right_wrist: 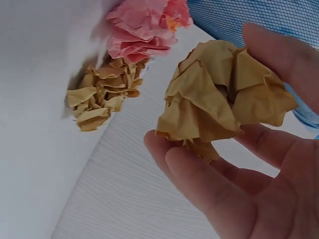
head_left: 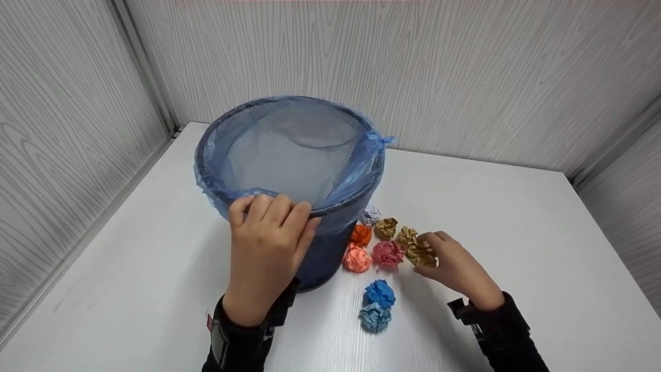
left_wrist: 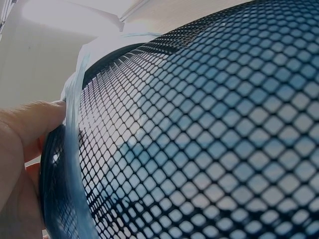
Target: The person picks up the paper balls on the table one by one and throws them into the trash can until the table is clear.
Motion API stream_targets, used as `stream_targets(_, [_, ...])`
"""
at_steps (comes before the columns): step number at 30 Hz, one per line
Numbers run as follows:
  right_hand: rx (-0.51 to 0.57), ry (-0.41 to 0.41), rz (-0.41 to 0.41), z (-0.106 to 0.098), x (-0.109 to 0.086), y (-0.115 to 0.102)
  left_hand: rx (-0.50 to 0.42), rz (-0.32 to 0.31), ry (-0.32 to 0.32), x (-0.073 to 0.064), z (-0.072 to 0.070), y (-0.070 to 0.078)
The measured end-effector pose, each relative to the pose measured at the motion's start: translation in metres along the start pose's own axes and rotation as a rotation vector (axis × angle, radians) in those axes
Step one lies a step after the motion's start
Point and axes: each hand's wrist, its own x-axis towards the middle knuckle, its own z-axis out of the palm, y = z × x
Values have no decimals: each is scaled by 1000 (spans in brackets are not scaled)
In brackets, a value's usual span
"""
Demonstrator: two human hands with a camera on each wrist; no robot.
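Observation:
My left hand [head_left: 268, 237] grips the near rim of a dark mesh wastebasket [head_left: 317, 263] lined with a blue plastic bag [head_left: 356, 175]. In the left wrist view the thumb [left_wrist: 35, 117] presses against the bag's folded edge, beside the basket's mesh wall [left_wrist: 209, 119]. To the right of the basket, my right hand [head_left: 459, 266] holds a tan crumpled paper ball [right_wrist: 219, 94] between thumb and fingers. Close by it lie another tan paper ball [right_wrist: 107, 89] and a pink paper ball [head_left: 388, 254].
Beside the basket lie an orange ball [head_left: 361, 235], a coral ball [head_left: 357, 258], a white ball [head_left: 370, 215] and a brown ball [head_left: 386, 228]. Two blue paper balls [head_left: 379, 293] sit nearer the front. Wood-grain panels [head_left: 413, 72] enclose the white table [head_left: 516, 222] at back and sides.

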Motion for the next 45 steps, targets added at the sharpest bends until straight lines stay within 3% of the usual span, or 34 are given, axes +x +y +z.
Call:
stream_targets(17, [118,235,-118,-23,-5,-42,-9,-6,5,1,0,0])
stream_targets(34, [376,495,-380,-30,14,-92,-3,-12,-9,1,0,1])
stream_targets(41, [536,654,-484,-43,18,-115,-4,-9,-25,1,0,1])
stream_targets(45, [589,693,-569,-55,29,-128,-1,-9,-25,1,-1,0])
